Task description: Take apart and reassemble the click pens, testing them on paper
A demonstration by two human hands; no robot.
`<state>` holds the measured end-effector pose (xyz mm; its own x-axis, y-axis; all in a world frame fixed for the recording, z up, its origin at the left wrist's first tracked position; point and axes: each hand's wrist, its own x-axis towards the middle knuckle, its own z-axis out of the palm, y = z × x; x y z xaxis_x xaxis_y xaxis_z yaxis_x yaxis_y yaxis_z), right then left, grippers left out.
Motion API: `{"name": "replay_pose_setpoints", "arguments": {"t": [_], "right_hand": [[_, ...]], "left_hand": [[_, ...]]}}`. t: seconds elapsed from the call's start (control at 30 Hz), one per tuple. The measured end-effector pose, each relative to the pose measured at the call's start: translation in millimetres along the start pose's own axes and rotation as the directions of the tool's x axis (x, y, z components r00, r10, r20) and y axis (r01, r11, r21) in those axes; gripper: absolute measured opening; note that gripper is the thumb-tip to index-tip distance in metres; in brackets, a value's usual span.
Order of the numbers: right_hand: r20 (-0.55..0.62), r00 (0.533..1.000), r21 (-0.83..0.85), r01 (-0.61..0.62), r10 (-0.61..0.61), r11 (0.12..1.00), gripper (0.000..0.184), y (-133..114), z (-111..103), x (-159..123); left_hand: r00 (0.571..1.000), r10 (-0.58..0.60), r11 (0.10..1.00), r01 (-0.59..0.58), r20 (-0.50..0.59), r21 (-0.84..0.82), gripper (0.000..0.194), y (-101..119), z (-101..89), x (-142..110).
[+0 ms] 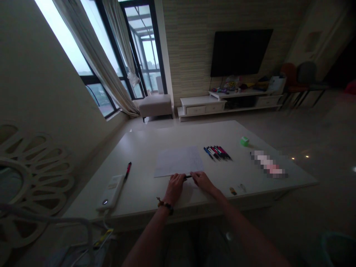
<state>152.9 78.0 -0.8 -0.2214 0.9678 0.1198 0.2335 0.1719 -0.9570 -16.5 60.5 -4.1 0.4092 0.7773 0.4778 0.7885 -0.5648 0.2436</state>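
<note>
A dark pen (188,176) lies crosswise between my two hands, just above the table's near side. My left hand (176,185), with a beaded bracelet at the wrist, is closed on the pen's left end. Closed on its right end is my right hand (202,180). Part of the pen is hidden by fingers. White paper (175,161) lies flat right beyond the hands. To its right, a row of several pens (217,152) in black, blue, red and pink rests on the table.
On the white table (144,200), a power strip (111,194) and a red-and-black pen (128,171) lie left. At right are a green box (244,141), a blurred-out item (267,164) and a small brown piece (233,191). A TV cabinet (204,102) stands beyond.
</note>
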Motion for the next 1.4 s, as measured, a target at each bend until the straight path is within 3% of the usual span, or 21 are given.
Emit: {"name": "replay_pose_setpoints", "arguments": {"t": [0.27, 0.53, 0.63, 0.7, 0.77, 0.8, 0.87, 0.9, 0.97, 1.03, 1.07, 1.1, 1.13, 1.23, 1.3, 1.4], "right_hand": [[0.053, 0.998, 0.038, 0.029, -0.031, 0.999, 0.043, -4.7, 0.7, -2.1], [0.014, 0.976, 0.336, -0.21, 0.218, 0.918, 0.046, 2.1, 17.7, -1.3], [0.048, 0.983, 0.29, -0.186, 0.179, 0.939, 0.045, -3.8, 11.8, -4.1], [0.03, 0.994, 0.206, -0.106, 0.102, 0.973, 0.038, -8.6, 6.1, -12.0], [-0.037, 0.999, 0.089, -0.005, 0.009, 0.996, 0.032, -13.1, 3.1, -23.9], [-0.06, 0.997, 0.031, 0.042, -0.04, 0.999, 0.041, -15.5, 3.1, -30.1], [-0.056, 0.99, -0.051, 0.128, -0.131, 0.99, 0.062, -20.9, 5.6, -40.3], [-0.056, 0.983, -0.068, 0.168, -0.172, 0.983, 0.064, -24.0, 7.2, -43.6], [-0.091, 0.964, -0.084, 0.242, -0.249, 0.967, 0.049, -30.9, 8.6, -45.7], [-0.147, 0.945, -0.098, 0.281, -0.293, 0.955, 0.028, -37.3, 4.5, -42.6], [-0.194, 0.937, -0.099, 0.277, -0.291, 0.956, 0.021, -39.9, 0.0, -39.3], [-0.261, 0.926, -0.088, 0.26, -0.274, 0.962, 0.016, -42.0, -6.2, -35.1], [-0.347, 0.906, -0.053, 0.239, -0.242, 0.97, 0.015, -43.4, -13.8, -30.0], [-0.552, 0.831, 0.236, 0.23, -0.064, 0.944, 0.022, -44.4, -40.3, -10.5], [-0.497, 0.865, 0.505, 0.225, 0.068, 0.833, 0.026, -43.1, -56.0, 4.1], [-0.273, 0.944, 0.757, 0.092, 0.186, 0.647, 0.036, -39.0, -69.4, 24.6]], "left_hand": [[1.0, 0.002, 1.0, -0.002, 0.007, -0.01, 0.014, -0.9, -2.0, -0.7], [0.999, 0.028, 0.999, -0.027, -0.027, 0.03, 0.019, -2.2, -0.3, -3.9], [0.999, -0.015, 0.998, 0.013, -0.046, -0.059, 0.019, -1.6, -0.9, -2.1], [0.987, -0.133, 0.976, 0.115, -0.091, -0.186, 0.019, -0.9, -3.5, 2.9], [0.927, -0.349, 0.88, 0.273, -0.139, -0.39, 0.023, 2.2, -7.3, 11.7], [0.876, -0.462, 0.787, 0.336, -0.134, -0.518, 0.025, 5.6, -9.2, 17.0], [0.791, -0.611, 0.518, 0.375, -0.025, -0.769, 0.031, 16.5, -11.0, 27.6], [0.786, -0.614, 0.359, 0.36, 0.072, -0.861, 0.034, 23.7, -10.5, 31.8], [0.808, -0.525, 0.07, 0.355, 0.268, -0.932, 0.038, 39.3, -7.1, 36.5], [0.828, -0.412, -0.063, 0.39, 0.38, -0.919, 0.043, 51.9, -2.2, 35.6], [0.836, -0.375, -0.052, 0.414, 0.402, -0.909, 0.046, 55.3, -0.3, 33.4], [0.843, -0.362, 0.014, 0.433, 0.399, -0.901, 0.049, 56.1, 0.7, 30.4], [0.852, -0.367, 0.134, 0.445, 0.373, -0.885, 0.05, 54.1, 0.7, 27.0], [0.911, -0.381, 0.653, 0.385, 0.157, -0.652, 0.04, 32.6, -4.7, 16.5], [0.958, -0.285, 0.882, 0.268, 0.013, -0.389, 0.032, 11.4, -9.7, 11.5], [0.988, -0.151, 0.984, 0.147, -0.028, -0.096, 0.034, -16.1, -12.6, 7.9]]}}
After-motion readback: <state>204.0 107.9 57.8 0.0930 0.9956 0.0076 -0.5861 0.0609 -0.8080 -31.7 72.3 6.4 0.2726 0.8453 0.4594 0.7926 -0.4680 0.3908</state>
